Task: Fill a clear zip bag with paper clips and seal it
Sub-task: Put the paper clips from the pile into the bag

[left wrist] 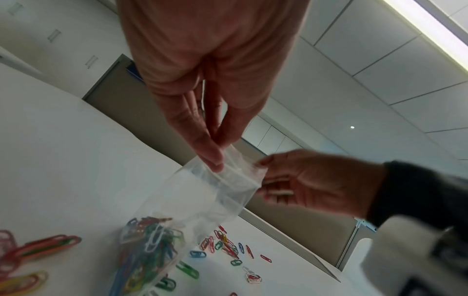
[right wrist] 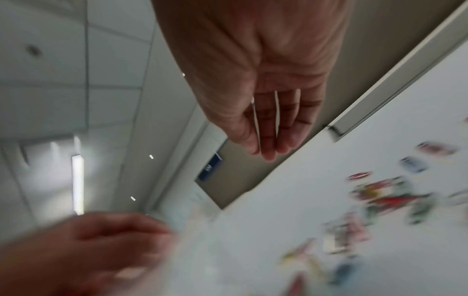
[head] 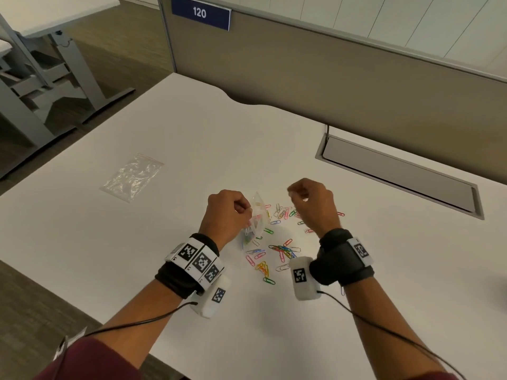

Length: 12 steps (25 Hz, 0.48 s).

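My left hand (head: pixel 233 212) pinches the top edge of a small clear zip bag (head: pixel 258 215), which hangs mouth up just above the white table (head: pixel 192 138). In the left wrist view the bag (left wrist: pixel 202 200) holds several coloured paper clips (left wrist: pixel 149 246) at its bottom. My right hand (head: pixel 310 201) is raised just right of the bag mouth, thumb against fingers, pinching what looks like a pale paper clip (right wrist: pixel 254 120). Loose coloured clips (head: pixel 279 250) lie scattered on the table beneath and between both hands. The right wrist view is blurred.
A flat pile of spare clear zip bags (head: pixel 133 174) lies on the table at the far left. A grey cable-tray lid (head: pixel 397 176) is set into the table at the right, and a beige partition (head: pixel 329 78) runs along the far edge.
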### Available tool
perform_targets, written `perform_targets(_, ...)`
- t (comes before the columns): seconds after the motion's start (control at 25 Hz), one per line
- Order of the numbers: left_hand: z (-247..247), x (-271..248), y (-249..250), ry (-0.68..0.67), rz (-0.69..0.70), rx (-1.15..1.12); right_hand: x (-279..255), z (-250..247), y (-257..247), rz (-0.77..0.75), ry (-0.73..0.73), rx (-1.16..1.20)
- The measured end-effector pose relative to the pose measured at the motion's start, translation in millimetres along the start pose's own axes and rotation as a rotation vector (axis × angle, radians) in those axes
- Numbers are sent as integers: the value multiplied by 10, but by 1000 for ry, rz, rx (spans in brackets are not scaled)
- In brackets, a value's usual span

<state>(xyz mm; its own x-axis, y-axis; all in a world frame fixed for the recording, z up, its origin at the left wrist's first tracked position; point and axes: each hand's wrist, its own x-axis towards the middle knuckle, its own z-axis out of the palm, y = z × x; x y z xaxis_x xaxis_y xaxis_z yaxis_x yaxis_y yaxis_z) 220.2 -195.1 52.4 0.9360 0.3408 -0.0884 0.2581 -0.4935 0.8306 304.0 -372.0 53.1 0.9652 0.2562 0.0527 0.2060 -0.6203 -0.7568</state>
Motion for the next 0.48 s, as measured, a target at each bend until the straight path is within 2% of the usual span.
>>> perform_targets(0.04, 7, -5, -14, -6, -2, -15, 64, 0, 168, 49, -56, -94)
perform_targets(0.12, 19, -15, -29, -16, -3, -45, 151, 55, 507, 170, -282, -316)
perform_targets(0.2, 17, -9, -26, -19, -6, -61, 170, 129, 712, 191, -418, -449)
perform_targets(0.4, 57, 23, -25, -35, -28, -97, 185, 275, 734, 66, -479, -450)
perform_targets(0.48, 87, 17, -10, -49, -35, -106, 163, 351, 726, -5, -504, -552)
